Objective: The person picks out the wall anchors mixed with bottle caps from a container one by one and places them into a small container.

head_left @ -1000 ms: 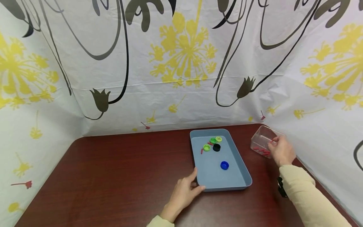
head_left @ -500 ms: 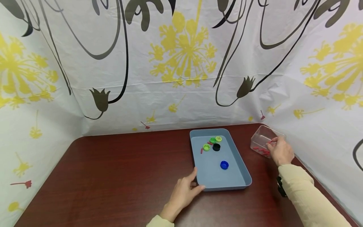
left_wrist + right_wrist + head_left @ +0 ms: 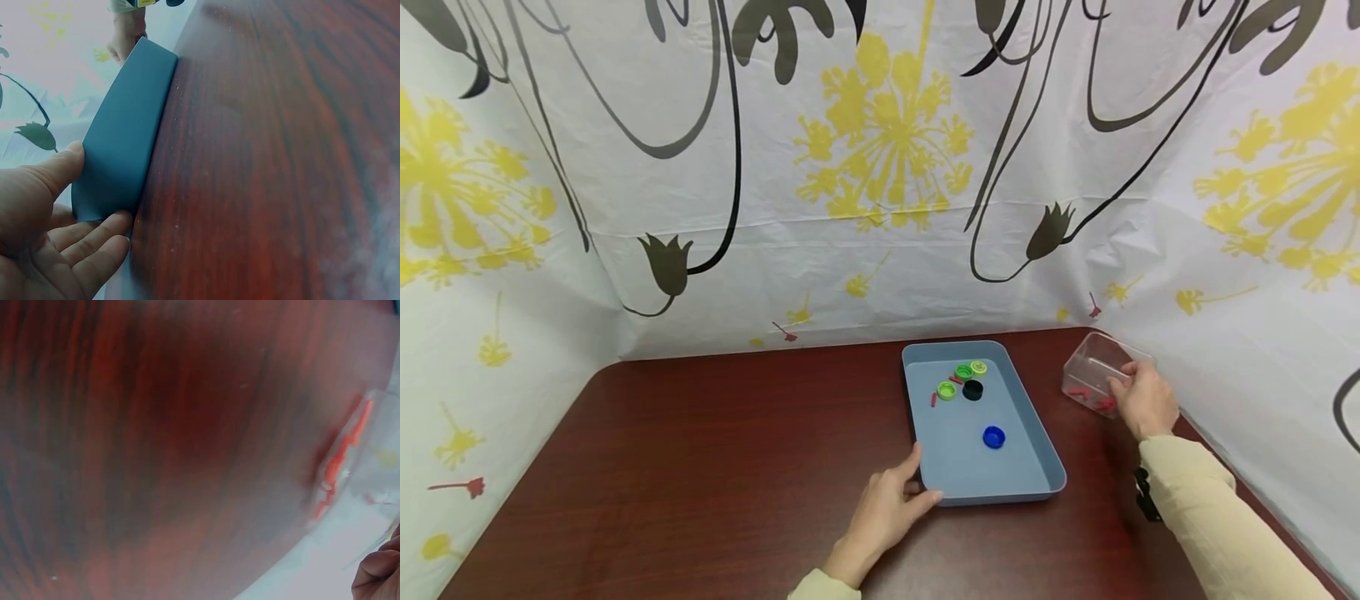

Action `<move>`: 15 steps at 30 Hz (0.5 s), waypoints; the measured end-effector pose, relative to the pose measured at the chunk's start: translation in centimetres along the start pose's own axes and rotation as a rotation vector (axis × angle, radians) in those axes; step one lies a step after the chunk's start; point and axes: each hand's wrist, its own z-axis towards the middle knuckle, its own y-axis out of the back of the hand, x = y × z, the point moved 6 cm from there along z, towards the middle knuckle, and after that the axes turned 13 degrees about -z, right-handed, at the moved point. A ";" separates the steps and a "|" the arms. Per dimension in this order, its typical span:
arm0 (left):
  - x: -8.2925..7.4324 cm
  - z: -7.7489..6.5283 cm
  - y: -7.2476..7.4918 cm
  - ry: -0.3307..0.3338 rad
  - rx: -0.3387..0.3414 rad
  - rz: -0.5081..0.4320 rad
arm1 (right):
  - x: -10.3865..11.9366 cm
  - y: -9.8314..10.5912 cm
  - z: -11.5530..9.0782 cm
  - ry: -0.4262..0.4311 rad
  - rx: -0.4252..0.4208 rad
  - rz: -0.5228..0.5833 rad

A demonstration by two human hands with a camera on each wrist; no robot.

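Note:
My left hand (image 3: pixel 883 508) grips the near left corner of a blue-grey tray (image 3: pixel 951 492). In the left wrist view the thumb (image 3: pixel 65 165) presses on the tray's rim, and other fingers lie against its lower edge. My right hand (image 3: pixel 1144 402) reaches into a clear plastic box (image 3: pixel 1093 354) at the far right, its fingers bent over several small red sticks (image 3: pixel 1105 404). Whether a stick is between those fingertips is unclear. The right wrist view catches only part of the curled hand (image 3: pixel 378 575), with red sticks (image 3: pixel 340 456) along the box.
Inside the tray lie a blue cap (image 3: pixel 993 437), a black cap (image 3: pixel 972 390), a few green and yellow-green caps (image 3: pixel 947 390) and two red sticks (image 3: pixel 933 400). A dark wooden table (image 3: pixel 700 467) bears everything. Patterned white cloth (image 3: pixel 760 200) hangs behind and at both sides.
The red sticks in the clear box lie differently. A red stick seen at my right fingertips earlier is no longer plain there. My left hand and the tray have stayed put.

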 end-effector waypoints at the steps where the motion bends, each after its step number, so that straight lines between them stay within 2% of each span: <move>1: 0.0 0.0 0.0 0.001 0.002 -0.001 | 0.2 0.2 0.0 0.007 -0.018 0.013; 4: 0.0 0.0 0.0 -0.004 0.004 0.002 | 1.5 0.8 0.0 0.050 -0.083 0.058; 8: -0.1 0.0 0.0 -0.010 0.004 0.001 | 4.7 1.4 0.0 0.138 -0.138 0.128; 11: 0.0 0.0 -0.1 -0.006 0.002 0.000 | 7.5 1.2 -0.3 0.213 -0.123 0.189; 15: 0.0 0.1 -0.1 0.003 0.003 -0.005 | 11.6 0.2 -0.9 0.323 -0.037 0.240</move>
